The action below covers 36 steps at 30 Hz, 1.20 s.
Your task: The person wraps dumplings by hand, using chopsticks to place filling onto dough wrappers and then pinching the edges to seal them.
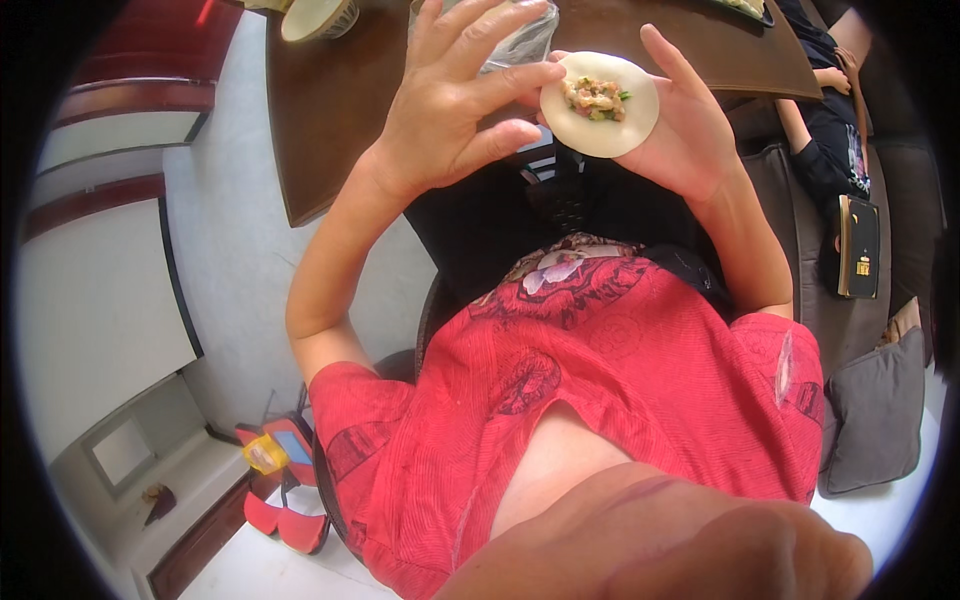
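Note:
My right hand [686, 135] is palm up with the thumb raised, and a round dough wrapper [637, 124] rests on its fingers and palm. A small mound of minced filling with green bits [598, 99] sits on the middle of the wrapper. At the wrapper's left edge is my left hand [469, 97], back up and fingers spread, with the index fingertip at or just over the rim. Nothing shows in that hand's grip. The right fingertips are mostly hidden behind the wrapper.
Behind my hands, a clear plastic bag [525, 37] lies on the brown table [322, 127]. A patterned bowl [319, 19] stands at the upper left, a dark tray [750, 9] at the upper right. Another person [821, 142] is on the sofa to the right.

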{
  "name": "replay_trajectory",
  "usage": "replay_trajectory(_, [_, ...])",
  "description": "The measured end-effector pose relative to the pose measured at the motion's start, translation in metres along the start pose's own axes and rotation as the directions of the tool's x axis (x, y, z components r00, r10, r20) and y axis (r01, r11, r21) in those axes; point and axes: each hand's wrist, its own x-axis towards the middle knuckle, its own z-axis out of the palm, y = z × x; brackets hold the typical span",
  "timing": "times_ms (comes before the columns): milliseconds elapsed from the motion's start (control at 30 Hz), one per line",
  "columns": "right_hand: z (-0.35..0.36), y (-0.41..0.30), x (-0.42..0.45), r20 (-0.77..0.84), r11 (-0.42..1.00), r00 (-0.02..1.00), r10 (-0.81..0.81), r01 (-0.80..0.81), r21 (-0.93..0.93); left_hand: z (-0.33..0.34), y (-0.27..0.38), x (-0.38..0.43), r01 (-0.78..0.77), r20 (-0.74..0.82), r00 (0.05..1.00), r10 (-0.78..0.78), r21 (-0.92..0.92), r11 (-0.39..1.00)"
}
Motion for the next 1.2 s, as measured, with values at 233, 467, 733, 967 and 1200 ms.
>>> replay_trajectory(233, [0.013, 0.004, -0.001, -0.065, 0.995, 0.998, -0.007, 0.001, -0.1, -0.016, 0.03, 0.006, 0.042, 0.051, 0.998, -0.042, 0.018, 0.999])
replay_trajectory(467, [0.004, 0.003, -0.001, -0.044, 0.997, 0.999, 0.008, -0.011, -0.082, -0.002, 0.036, -0.007, -0.031, -0.048, 0.998, 0.033, 0.037, 0.999])
replay_trajectory(733, [0.022, 0.006, 0.003, -0.096, 0.994, 0.991, 0.096, -0.089, 0.07, 0.023, 0.065, -0.007, -0.05, -0.057, 0.997, 0.056, 0.098, 0.994])
replay_trajectory(967, [0.017, 0.008, 0.0, -0.109, 0.996, 0.993, 0.05, -0.041, 0.083, 0.034, 0.067, -0.003, -0.031, -0.136, 0.989, 0.064, 0.233, 0.972])
replay_trajectory(1200, [-0.007, 0.007, 0.002, 0.065, 0.999, 0.997, 0.042, -0.04, -0.033, 0.026, 0.063, 0.005, -0.03, -0.218, 0.972, 0.093, 0.279, 0.96])
